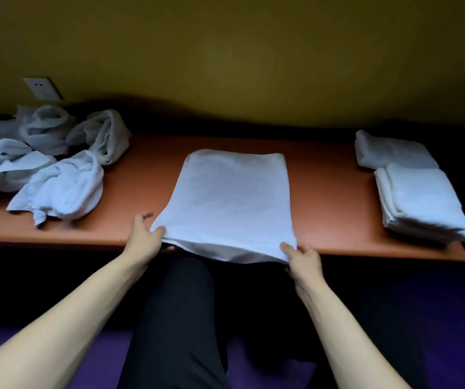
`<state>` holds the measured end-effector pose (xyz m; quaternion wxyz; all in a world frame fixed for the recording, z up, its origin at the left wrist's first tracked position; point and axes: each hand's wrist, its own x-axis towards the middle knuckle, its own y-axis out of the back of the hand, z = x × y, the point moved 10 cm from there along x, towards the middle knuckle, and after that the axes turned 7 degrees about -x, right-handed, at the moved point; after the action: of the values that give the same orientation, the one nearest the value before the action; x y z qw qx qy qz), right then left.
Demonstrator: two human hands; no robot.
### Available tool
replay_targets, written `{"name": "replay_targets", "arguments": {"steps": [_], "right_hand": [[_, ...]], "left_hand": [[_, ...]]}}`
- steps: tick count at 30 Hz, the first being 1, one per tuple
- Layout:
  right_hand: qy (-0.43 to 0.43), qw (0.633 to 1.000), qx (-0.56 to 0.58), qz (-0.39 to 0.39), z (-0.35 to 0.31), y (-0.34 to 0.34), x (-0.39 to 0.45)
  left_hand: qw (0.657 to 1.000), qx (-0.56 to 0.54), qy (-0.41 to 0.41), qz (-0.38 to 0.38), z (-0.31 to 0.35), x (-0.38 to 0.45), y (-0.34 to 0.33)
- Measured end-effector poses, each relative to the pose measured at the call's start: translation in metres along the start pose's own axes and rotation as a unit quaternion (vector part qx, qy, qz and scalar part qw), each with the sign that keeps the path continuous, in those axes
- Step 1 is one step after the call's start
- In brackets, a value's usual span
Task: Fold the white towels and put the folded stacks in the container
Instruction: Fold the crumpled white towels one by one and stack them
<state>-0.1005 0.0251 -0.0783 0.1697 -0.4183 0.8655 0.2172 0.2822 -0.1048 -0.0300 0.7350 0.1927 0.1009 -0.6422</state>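
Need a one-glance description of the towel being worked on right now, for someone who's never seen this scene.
Find the long orange-brown table against the yellow wall. At its middle lies a flat white towel, near edge hanging over the table's front. Unlike the crumpled towels at left and the folded stacks at right, its near corners are pinched by the left hand and right hand.

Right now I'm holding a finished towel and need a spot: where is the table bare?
Bare table lies between the spread towel and the folded stacks, and a narrower strip between that towel and the crumpled towels. The left end is crowded.
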Motion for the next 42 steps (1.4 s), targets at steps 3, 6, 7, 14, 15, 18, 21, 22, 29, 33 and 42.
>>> {"name": "replay_targets", "arguments": {"steps": [3, 6, 7, 14, 15, 18, 21, 22, 29, 33, 42], "right_hand": [[0.027, 0.999, 0.032, 0.006, -0.023, 0.023, -0.019], [0.057, 0.996, 0.073, -0.008, -0.031, 0.041, -0.028], [0.058, 0.994, 0.090, -0.016, -0.032, 0.045, -0.031], [0.005, 0.955, 0.288, -0.072, -0.054, 0.051, -0.039], [-0.004, 0.952, 0.293, -0.083, -0.057, 0.049, -0.037], [0.016, 0.977, 0.184, -0.106, -0.067, 0.040, -0.023], [0.084, 0.992, 0.039, -0.089, -0.083, 0.030, -0.006], [0.105, 0.992, 0.010, -0.065, -0.089, 0.029, 0.002], [0.252, 0.941, -0.205, 0.092, -0.149, 0.020, 0.064], [0.264, 0.927, -0.244, 0.110, -0.173, -0.003, 0.089], [0.244, 0.906, -0.328, 0.109, -0.175, -0.044, 0.148]], "left_hand": [[0.998, -0.033, -0.026, -0.047, 0.010, -0.027, -0.002], [0.996, -0.058, -0.024, -0.058, 0.003, -0.057, -0.007], [0.995, -0.079, -0.009, -0.055, -0.002, -0.066, -0.008], [0.980, -0.097, -0.034, -0.170, 0.005, -0.100, -0.018], [0.988, -0.052, -0.062, -0.130, 0.011, -0.095, -0.013], [0.992, -0.007, -0.122, -0.018, 0.029, -0.078, -0.001], [0.987, 0.047, -0.155, 0.010, 0.043, -0.060, -0.003], [0.983, 0.075, -0.167, 0.020, 0.047, -0.054, -0.004], [0.963, 0.182, -0.168, 0.107, 0.086, 0.005, -0.011], [0.945, 0.250, -0.163, 0.134, 0.109, 0.040, -0.027], [0.963, 0.219, -0.099, 0.121, 0.081, 0.116, -0.061]]}}
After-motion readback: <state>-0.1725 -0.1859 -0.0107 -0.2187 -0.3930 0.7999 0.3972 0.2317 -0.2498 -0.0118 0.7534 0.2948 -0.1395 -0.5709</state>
